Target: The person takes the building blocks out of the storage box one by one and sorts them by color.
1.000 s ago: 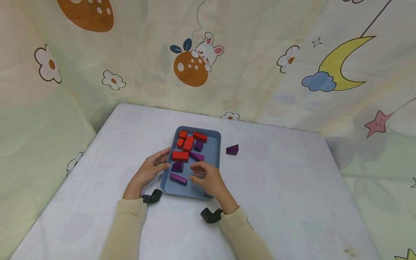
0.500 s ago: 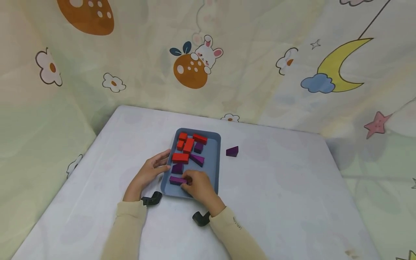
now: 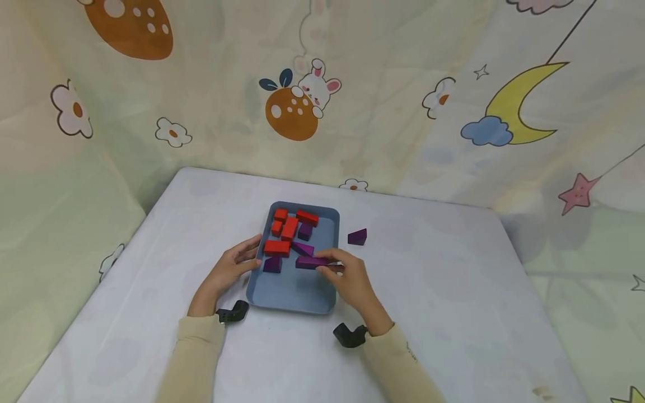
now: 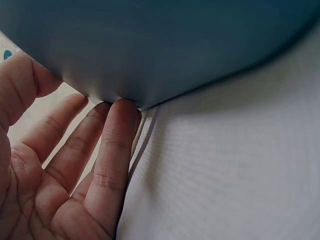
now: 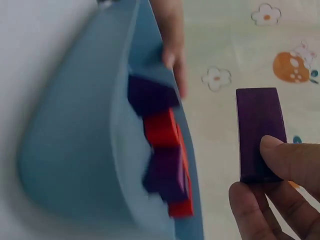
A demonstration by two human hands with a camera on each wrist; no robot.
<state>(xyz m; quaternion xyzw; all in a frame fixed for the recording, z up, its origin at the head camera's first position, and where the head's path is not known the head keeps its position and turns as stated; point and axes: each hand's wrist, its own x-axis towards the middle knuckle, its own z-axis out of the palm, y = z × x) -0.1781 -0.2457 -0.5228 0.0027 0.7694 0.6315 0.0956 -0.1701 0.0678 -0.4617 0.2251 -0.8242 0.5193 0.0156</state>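
Note:
My right hand [image 3: 353, 278] pinches a long purple block [image 3: 308, 262] between thumb and fingers, above the right part of a blue-grey tray [image 3: 292, 294]. In the right wrist view that purple block [image 5: 259, 130] stands out against the patterned cloth. At the tray's left side, my left hand [image 3: 229, 272] touches the outer wall with its fingers nearly straight; the left wrist view has these fingertips [image 4: 120, 112] against the tray [image 4: 165, 45]. Inside lie several red blocks, one a wide red block [image 3: 276, 248], along with a purple wedge [image 3: 303, 248] and a purple block [image 3: 272, 265].
One more purple block [image 3: 357, 237] lies on the white table [image 3: 428, 280], to the right of the tray. A patterned cloth [image 3: 383, 101] hangs behind the table and at its sides. Black wrist cameras hang by both sleeves.
My right hand reached down to the long purple block at the tray's near left, gripped it, and carried it up and right. My left hand has stayed at the tray's side.

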